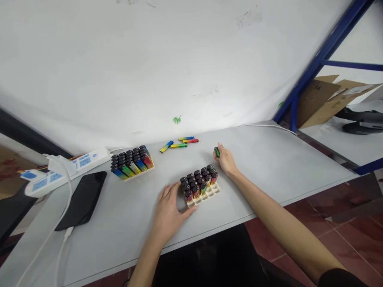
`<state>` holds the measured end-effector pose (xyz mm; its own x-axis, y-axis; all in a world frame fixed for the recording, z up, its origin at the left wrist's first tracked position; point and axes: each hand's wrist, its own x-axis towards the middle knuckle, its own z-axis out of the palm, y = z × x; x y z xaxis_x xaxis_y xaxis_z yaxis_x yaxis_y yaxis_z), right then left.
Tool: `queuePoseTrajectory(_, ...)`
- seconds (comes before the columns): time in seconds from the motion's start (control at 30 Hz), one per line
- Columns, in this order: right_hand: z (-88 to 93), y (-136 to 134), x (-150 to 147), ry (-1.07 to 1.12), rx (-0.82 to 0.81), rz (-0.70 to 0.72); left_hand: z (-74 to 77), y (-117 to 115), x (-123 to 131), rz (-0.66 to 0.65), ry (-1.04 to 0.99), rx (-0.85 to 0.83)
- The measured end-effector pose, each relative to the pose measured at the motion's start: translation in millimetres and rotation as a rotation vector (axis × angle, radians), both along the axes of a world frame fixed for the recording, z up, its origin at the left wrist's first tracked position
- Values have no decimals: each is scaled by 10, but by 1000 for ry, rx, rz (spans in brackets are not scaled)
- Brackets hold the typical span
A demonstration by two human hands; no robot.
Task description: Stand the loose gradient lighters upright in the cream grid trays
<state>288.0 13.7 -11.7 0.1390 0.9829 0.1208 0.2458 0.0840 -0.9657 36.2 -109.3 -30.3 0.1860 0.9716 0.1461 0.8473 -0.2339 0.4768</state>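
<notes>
Near the table's front edge lies a cream tray (204, 197) with rows of slots. Several black-topped, coloured lighters (196, 191) stand upright in it, and slots along its front and right show bare. My left hand (169, 211) is at the tray's left side, thumb by the front corner and fingers spread along the side. Beyond the tray's back right corner, my right hand (225, 159) is closed around a green lighter (216, 152), which is partly hidden by the fingers. Several loose coloured lighters (178, 146) lie flat near the wall.
Another tray (140, 173), holding several upright lighters, stands at the left. Beside it are a white power strip (89, 158), a black phone (82, 198) and white cables. A blue metal frame (295, 105) and cardboard boxes (321, 99) are at the right.
</notes>
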Motion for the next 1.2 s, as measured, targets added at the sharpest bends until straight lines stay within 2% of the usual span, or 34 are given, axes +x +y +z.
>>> queuePoseTrajectory(0.13, 26, -91, -9, -53, 45, 32, 15, -4, 2, -6, -8, 4)
queuePoseTrajectory(0.23, 113, -215, 68, -137, 60, 39, 29, -4, 5, -11, -16, 13)
queuePoseTrajectory(0.37, 426, -498, 265, -321, 193, 22, 23, 5, 4, -13, -14, 18)
queuePoseTrajectory(0.47, 723, -764, 368, -426, 207, 7, -4, 10, -2, -12, -10, 20)
queuePoseTrajectory(0.53, 866, -926, 377, -437, 205, 75, -22, 11, -4, -10, -6, 14)
queuePoseTrajectory(0.6, 929, -1047, 342, -456, 240, 182, -31, 11, -3, -12, -1, 12)
queuePoseTrajectory(0.7, 875, -1135, 236, -516, 328, 307, -24, 12, 1, -15, 6, 17)
queuePoseTrajectory(0.87, 614, -1134, 56, -589, 392, 429, -3, 4, 5, -28, 6, 43)
queuePoseTrajectory(1.0, 493, -1122, 2, -659, 399, 441, -18, -1, 8, -46, 11, 56)
queuePoseTrajectory(1.2, 531, -1169, 33, -812, 426, 415, -21, -4, 13, -44, 5, 52)
